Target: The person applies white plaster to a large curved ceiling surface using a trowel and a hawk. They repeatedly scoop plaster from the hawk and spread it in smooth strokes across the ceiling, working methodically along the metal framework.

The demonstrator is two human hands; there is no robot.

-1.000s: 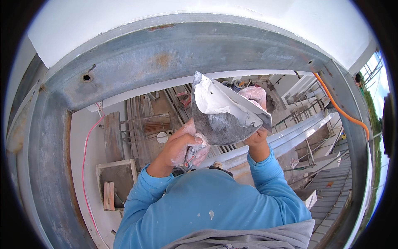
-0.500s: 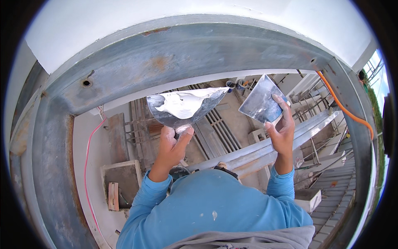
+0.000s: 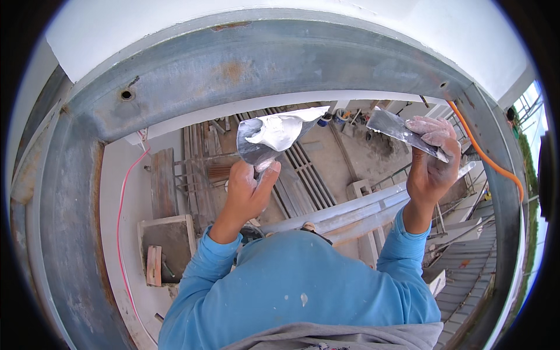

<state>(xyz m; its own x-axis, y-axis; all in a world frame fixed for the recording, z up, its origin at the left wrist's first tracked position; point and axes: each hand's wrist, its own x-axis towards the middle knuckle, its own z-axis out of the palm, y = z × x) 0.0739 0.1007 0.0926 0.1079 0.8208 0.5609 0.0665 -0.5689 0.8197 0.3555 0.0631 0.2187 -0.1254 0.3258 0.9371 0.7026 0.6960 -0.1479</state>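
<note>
My left hand (image 3: 246, 195) is closed round the short handle of a broad metal putty knife (image 3: 249, 150), which has a curved lower edge. A thick heap of white putty (image 3: 280, 132) lies on its blade, spreading toward the right tip. To the right, my right hand (image 3: 433, 169) grips a flat metal scraper (image 3: 395, 126), thumb below and whitened fingers across the top. That scraper is tilted, seen nearly edge-on, with whitish smears along it. The two tools are apart from each other, and the handle in my left hand is mostly hidden.
A grey steel frame (image 3: 192, 69) with rust spots surrounds the opening before me. An orange cable (image 3: 487, 157) hangs at right, a pink cord (image 3: 121, 227) at left. Far below are a mortar trough (image 3: 191, 233), metal pipes (image 3: 312, 184) and buckets (image 3: 342, 116).
My right hand has moved right and turned its scraper from broadside to nearly edge-on. My left hand has shifted slightly right, and its putty knife has tilted, right tip higher.
</note>
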